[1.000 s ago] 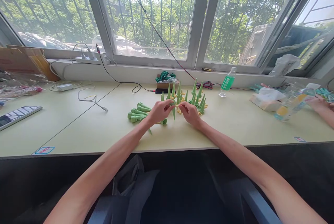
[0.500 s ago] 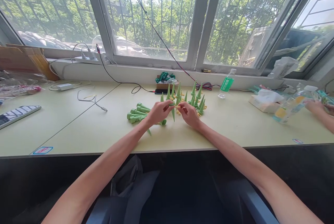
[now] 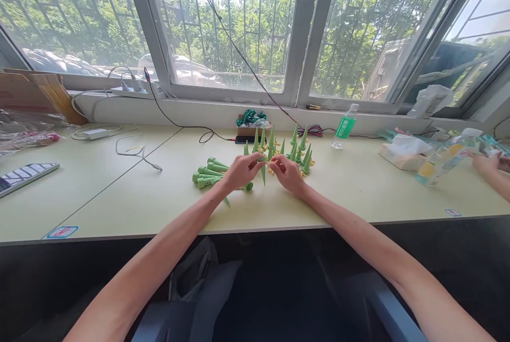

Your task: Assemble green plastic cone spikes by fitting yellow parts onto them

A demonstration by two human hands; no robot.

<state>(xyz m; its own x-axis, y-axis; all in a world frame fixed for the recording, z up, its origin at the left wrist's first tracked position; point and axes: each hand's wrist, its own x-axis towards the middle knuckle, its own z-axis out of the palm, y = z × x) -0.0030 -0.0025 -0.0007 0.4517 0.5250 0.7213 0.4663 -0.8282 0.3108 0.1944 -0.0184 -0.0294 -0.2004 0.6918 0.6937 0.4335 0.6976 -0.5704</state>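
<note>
My left hand (image 3: 244, 168) is closed around the top of a green plastic spike (image 3: 263, 174), which looks like a plant watering spike, its tip pointing down. My right hand (image 3: 289, 173) pinches a small yellow valve-like piece (image 3: 269, 163) against the spike's side; fingers hide part of it. Beyond the hands, several green spikes with yellow pieces (image 3: 302, 143) stand tip up. Left of my left hand, several more green spikes (image 3: 209, 173) lie in a loose pile, and one shows its round open end (image 3: 248, 187).
Behind the spikes are a phone (image 3: 244, 139) and a small cardboard box (image 3: 252, 130). A bottle with a green label (image 3: 345, 128), a tissue box (image 3: 405, 159) and a larger bottle (image 3: 442, 164) stand to the right. Another person's hand (image 3: 488, 167) is at the far right. A cable (image 3: 139, 155) lies left.
Both my hands keep nearly the same pose at the spike, with only slight finger movement. The view has shifted slightly. The other person's hand has moved a little.
</note>
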